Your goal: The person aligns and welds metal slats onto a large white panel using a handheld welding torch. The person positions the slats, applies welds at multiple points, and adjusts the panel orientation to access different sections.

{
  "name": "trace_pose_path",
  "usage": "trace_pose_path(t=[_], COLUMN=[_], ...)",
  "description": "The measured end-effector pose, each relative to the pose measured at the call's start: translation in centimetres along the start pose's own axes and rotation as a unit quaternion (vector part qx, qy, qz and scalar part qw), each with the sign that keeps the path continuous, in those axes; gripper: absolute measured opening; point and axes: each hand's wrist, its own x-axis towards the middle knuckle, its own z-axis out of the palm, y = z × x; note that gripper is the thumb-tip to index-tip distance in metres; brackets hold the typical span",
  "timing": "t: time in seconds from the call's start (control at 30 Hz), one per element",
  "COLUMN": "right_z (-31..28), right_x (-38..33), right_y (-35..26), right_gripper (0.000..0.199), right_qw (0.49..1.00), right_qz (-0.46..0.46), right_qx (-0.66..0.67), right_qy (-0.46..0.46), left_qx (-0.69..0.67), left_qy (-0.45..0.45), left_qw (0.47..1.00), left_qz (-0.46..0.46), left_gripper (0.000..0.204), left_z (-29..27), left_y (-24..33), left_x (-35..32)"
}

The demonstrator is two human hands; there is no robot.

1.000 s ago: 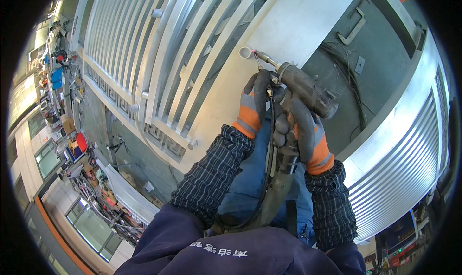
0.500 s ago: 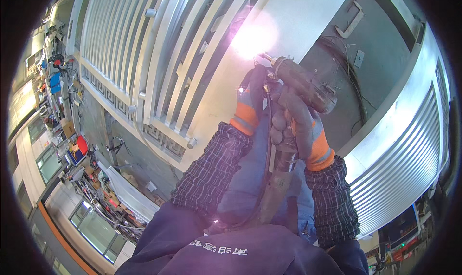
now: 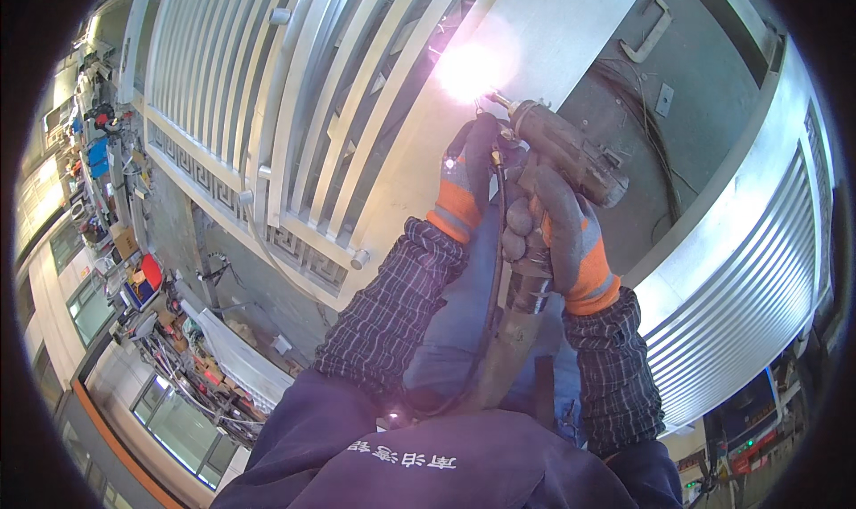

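In the upper middle, a dazzling welding arc (image 3: 477,67) burns against a flat silver metal panel (image 3: 553,50). A dark welding gun (image 3: 571,157) points its narrow nozzle at the arc from below right. Gloved in grey and orange, my right hand (image 3: 563,228) is wrapped round the gun's handle. My left hand (image 3: 466,161), in a matching glove, is closed beside the gun's front end, just below the arc. What its fingers hold is hidden. A thin black hose (image 3: 493,304) with a brass fitting runs down between my forearms.
Silver slatted metalwork (image 3: 357,108) with a meander-pattern border spreads over the upper left. Another ribbed panel (image 3: 749,304) curves along the right. A C-shaped clamp (image 3: 649,32) and loose cables (image 3: 651,143) lie on the grey surface between. Cluttered tools and materials (image 3: 192,348) line the far left.
The gun's nozzle and the arc have shifted slightly to the right. Both hands keep their hold, and the arc stays lit.
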Motion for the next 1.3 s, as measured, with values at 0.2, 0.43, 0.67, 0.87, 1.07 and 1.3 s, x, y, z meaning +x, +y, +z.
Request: trace_pose_path(t=[0.2, 0.43, 0.67, 0.87, 1.07, 1.3], right_z=[1.4, 3.7, 5.1, 6.2, 7.2, 6.6], right_x=[-0.3, -0.6, -0.7, -0.5, -0.2, -0.8], right_y=[0.2, 0.3, 1.8, 3.4, 4.8, 8.5], right_gripper=[0.033, 0.048, 0.049, 0.05, 0.048, 0.021], right_qw=[0.998, 0.992, 0.985, 0.977, 0.961, 0.982], right_qz=[0.032, 0.066, 0.049, 0.041, 0.028, -0.151], right_qx=[0.038, 0.048, 0.122, 0.17, 0.244, -0.03], right_qy=[0.042, 0.092, 0.113, 0.126, 0.129, 0.108], left_qx=[-0.056, 0.084, -0.179, -0.089, -0.165, -0.092], left_qy=[-0.033, -0.052, -0.033, -0.008, 0.005, -0.028], left_qw=[0.997, 0.992, 0.968, 0.992, 0.969, 0.987], left_qz=[-0.031, 0.073, -0.175, -0.093, -0.181, -0.132], left_gripper=[0.023, 0.021, 0.024, 0.04, 0.038, 0.026], left_z=[-0.9, -1.9, -2.9, -3.0, -3.9, -5.0], left_y=[0.0, -0.1, 0.7, 2.0, 2.4, 2.8], left_x=[-0.2, -0.8, -0.2, -0.5, -0.2, -0.6])
